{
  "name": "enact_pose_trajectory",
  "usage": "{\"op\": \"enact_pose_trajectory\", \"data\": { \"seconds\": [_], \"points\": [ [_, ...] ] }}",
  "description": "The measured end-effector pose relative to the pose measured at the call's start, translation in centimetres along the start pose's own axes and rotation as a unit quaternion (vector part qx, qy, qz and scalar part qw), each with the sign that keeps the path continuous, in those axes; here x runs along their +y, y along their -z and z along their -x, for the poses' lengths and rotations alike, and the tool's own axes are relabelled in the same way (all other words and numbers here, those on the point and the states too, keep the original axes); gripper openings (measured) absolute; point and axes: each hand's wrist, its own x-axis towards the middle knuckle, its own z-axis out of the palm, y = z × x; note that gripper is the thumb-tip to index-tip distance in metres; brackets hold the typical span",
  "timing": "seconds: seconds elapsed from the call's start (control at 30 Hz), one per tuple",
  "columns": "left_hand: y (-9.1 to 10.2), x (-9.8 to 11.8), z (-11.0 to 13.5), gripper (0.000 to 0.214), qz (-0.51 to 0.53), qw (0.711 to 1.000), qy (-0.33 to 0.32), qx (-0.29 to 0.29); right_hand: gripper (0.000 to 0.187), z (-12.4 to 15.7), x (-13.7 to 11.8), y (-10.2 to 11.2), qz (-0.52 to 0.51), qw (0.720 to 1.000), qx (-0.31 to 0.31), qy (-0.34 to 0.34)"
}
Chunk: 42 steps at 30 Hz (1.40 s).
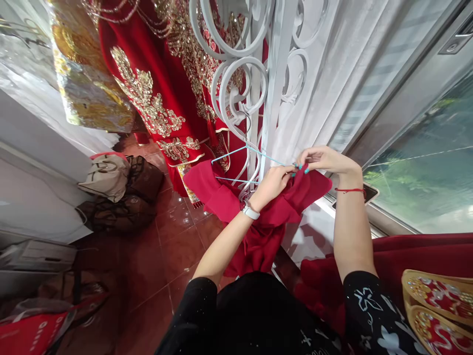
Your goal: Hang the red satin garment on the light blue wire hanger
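Garment: soft, light red cloth (pixel 258 217), draped on blue wire hanger (pixel 236 165) hooked to white scrollwork (pixel 240 98).
Left hand (pixel 271 185): grip pinched on cloth.
Right hand (pixel 325 160): grip pinching cloth at hanger's end.
Hold: shoulder edge.

Both hands (pixel 271 183) (pixel 323 159) pinch red garment (pixel 258 217) on blue hanger (pixel 240 150).

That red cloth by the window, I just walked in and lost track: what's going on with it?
A person has both hands on a plain red garment draped over a light blue hanger hooked on a white scrollwork rack. The left hand and right hand pinch the fabric at its top edge. An embroidered red gown hangs behind.
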Motion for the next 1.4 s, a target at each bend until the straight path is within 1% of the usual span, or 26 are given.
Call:
{"op": "enact_pose_trajectory", "data": {
  "seconds": [0.07,0.13,0.2,0.27,0.33,0.37,0.47,0.5,0.53,0.6,0.67,0.73,0.77,0.87,0.93,1.0,1.07,1.13,1.17,1.2,1.23,1.27,1.3,1.33,1.37,1.4],
  "points": [
    [-0.4,-0.6,0.1,0.03,-0.017,1.0,0.008,0.015,0.037,-0.8,-0.8,-0.9,0.013,1.0,-0.009,0.01],
    [-1.1,-1.3,0.1,0.03,-0.012,0.998,0.013,0.059,0.033,-1.0,-0.7,-1.9,0.017,0.999,0.015,0.029],
    [-1.9,-1.8,0.0,0.028,0.007,0.993,0.013,0.115,0.028,-0.6,0.1,-2.9,0.026,0.995,0.077,0.06],
    [-2.6,-1.9,0.0,0.024,0.022,0.988,0.011,0.153,0.023,0.2,1.2,-4.0,0.048,0.98,0.168,0.094],
    [-3.1,-1.5,0.5,0.023,0.025,0.986,0.01,0.163,0.018,1.2,2.1,-5.1,0.064,0.963,0.238,0.112],
    [-3.2,-1.2,1.0,0.025,0.02,0.987,0.011,0.161,0.019,1.7,2.5,-5.7,0.066,0.959,0.253,0.111],
    [-3.7,0.1,3.1,0.036,0.018,0.988,0.009,0.151,0.036,2.9,3.1,-7.8,0.067,0.959,0.263,0.077],
    [-4.0,0.4,3.9,0.038,0.021,0.988,0.008,0.151,0.036,3.1,3.2,-8.4,0.073,0.956,0.278,0.064],
    [-4.3,0.7,4.6,0.04,0.022,0.988,0.007,0.156,0.033,3.3,3.2,-9.1,0.08,0.948,0.303,0.054],
    [-4.9,1.0,5.3,0.043,0.02,0.983,0.015,0.183,0.025,3.3,3.0,-10.0,0.094,0.927,0.36,0.053],
    [-5.3,1.0,5.4,0.037,0.01,0.976,0.029,0.215,0.018,3.0,2.5,-10.5,0.097,0.897,0.426,0.062],
    [-5.3,1.1,5.1,0.03,0.004,0.972,0.043,0.229,0.02,2.8,1.8,-10.7,0.091,0.87,0.481,0.064],
    [-5.2,1.3,4.8,0.029,0.004,0.972,0.05,0.229,0.021,2.8,1.3,-10.7,0.09,0.86,0.499,0.062],
    [-4.5,2.1,4.3,0.028,0.015,0.972,0.073,0.223,0.021,3.3,0.2,-11.4,0.103,0.846,0.52,0.054],
    [-4.3,2.6,4.1,0.026,0.04,0.971,0.09,0.217,0.022,3.9,-0.3,-12.3,0.111,0.826,0.55,0.042],
    [-4.7,2.7,4.0,0.024,0.091,0.966,0.107,0.218,0.026,4.3,-0.5,-13.7,0.113,0.809,0.576,0.022],
    [-5.2,2.4,4.3,0.022,0.156,0.953,0.121,0.23,0.033,4.2,-0.3,-15.0,0.125,0.808,0.576,0.004],
    [-5.3,1.9,5.1,0.019,0.196,0.945,0.114,0.236,0.037,3.5,0.2,-16.2,0.165,0.818,0.55,-0.012],
    [-4.9,1.5,5.8,0.017,0.187,0.946,0.102,0.245,0.037,2.9,0.5,-16.6,0.192,0.821,0.537,-0.021],
    [-4.1,1.1,6.5,0.014,0.151,0.948,0.091,0.266,0.038,2.2,0.8,-16.9,0.22,0.821,0.526,-0.03],
    [-3.0,0.6,7.2,0.011,0.096,0.946,0.082,0.299,0.038,1.4,1.2,-17.2,0.245,0.818,0.518,-0.04],
    [-1.6,0.1,7.9,0.01,0.017,0.932,0.088,0.352,0.04,0.5,1.6,-17.3,0.266,0.813,0.516,-0.049],
    [0.1,-0.5,8.4,0.01,-0.072,0.903,0.108,0.409,0.043,-0.4,1.9,-17.4,0.282,0.805,0.518,-0.056],
    [1.9,-1.2,8.8,0.015,-0.15,0.864,0.14,0.46,0.047,-1.2,2.2,-17.4,0.292,0.799,0.522,-0.061],
    [3.7,-1.9,9.0,0.026,-0.209,0.827,0.175,0.493,0.049,-2.0,2.4,-17.3,0.298,0.795,0.524,-0.066],
    [5.4,-2.7,9.0,0.04,-0.25,0.809,0.197,0.494,0.048,-2.7,2.5,-17.2,0.298,0.793,0.526,-0.073]
  ]
}}
